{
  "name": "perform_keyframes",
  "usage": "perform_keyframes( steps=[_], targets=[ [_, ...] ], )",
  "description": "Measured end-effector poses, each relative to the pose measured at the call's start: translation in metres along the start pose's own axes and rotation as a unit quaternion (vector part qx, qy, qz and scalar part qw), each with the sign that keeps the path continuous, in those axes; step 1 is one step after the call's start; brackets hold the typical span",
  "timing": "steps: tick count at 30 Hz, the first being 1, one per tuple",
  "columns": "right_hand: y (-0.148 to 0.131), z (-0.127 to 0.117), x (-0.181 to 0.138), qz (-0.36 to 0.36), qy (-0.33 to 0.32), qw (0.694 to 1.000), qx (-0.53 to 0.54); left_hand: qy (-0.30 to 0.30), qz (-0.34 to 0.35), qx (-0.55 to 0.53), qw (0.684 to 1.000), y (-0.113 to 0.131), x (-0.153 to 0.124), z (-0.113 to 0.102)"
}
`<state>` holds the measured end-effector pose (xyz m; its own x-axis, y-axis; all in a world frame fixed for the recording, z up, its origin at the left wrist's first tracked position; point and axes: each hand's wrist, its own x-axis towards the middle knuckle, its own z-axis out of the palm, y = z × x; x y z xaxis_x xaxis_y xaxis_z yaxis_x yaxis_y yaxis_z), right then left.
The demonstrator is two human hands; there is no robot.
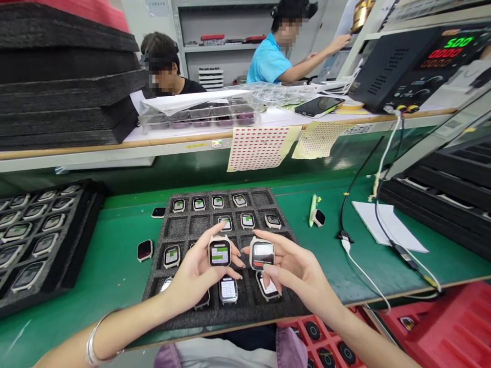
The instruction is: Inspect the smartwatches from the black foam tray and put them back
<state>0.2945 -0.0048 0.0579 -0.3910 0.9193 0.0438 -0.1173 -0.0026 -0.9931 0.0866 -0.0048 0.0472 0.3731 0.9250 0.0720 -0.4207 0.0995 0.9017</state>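
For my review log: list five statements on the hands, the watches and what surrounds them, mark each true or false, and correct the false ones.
1. The left hand holds one watch and the right hand another watch. True.
2. Both held screens are dark. False: both are lit.
3. A bracelet is on the left wrist. True.
4. The phone lies in the foam tray. False: the phone is on the shelf, beyond the foam tray.
5. The power supply shows only red digits. False: its top row is green.
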Motion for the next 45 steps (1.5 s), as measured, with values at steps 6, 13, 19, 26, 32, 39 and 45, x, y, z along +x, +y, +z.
perform_keyframes(
  steps=[6, 13, 19, 26, 32, 39, 45],
  targets=[
    [-0.0006, -0.0022, -0.0004, 0.001, 0.006, 1.000, 0.010, -0.002, -0.008, -0.004, 1.000, 0.0001, -0.0020, -0.0014],
    [-0.0022, -0.0023, -0.0041, 0.006, -0.007, 1.000, 0.016, 0.033, -0.025, 0.003, 0.999, 0.0023, 0.0012, 0.0007],
    [0.0000, -0.0001, -0.0041, 0.016, -0.006, 1.000, 0.008, 0.001, -0.005, -0.031, 1.000, 0.0006, 0.0001, -0.0024],
    [0.0023, -0.0001, -0.0011, 0.014, 0.008, 1.000, 0.004, 0.036, -0.017, 0.006, 0.999, -0.0006, -0.0002, 0.0020],
    [0.0053, 0.0002, 0.0005, 0.019, 0.037, 0.999, -0.010, 0.020, -0.006, 0.026, 0.999, 0.0027, -0.0004, 0.0017],
    [0.0060, 0.0023, 0.0003, 0.028, 0.017, 0.999, -0.040, 0.033, -0.027, 0.059, 0.997, 0.0025, 0.0008, 0.0006],
    [0.0025, 0.0012, -0.0019, 0.022, -0.031, 0.999, -0.013, 0.023, -0.022, 0.031, 0.999, 0.0012, 0.0008, 0.0004]
  ],
)
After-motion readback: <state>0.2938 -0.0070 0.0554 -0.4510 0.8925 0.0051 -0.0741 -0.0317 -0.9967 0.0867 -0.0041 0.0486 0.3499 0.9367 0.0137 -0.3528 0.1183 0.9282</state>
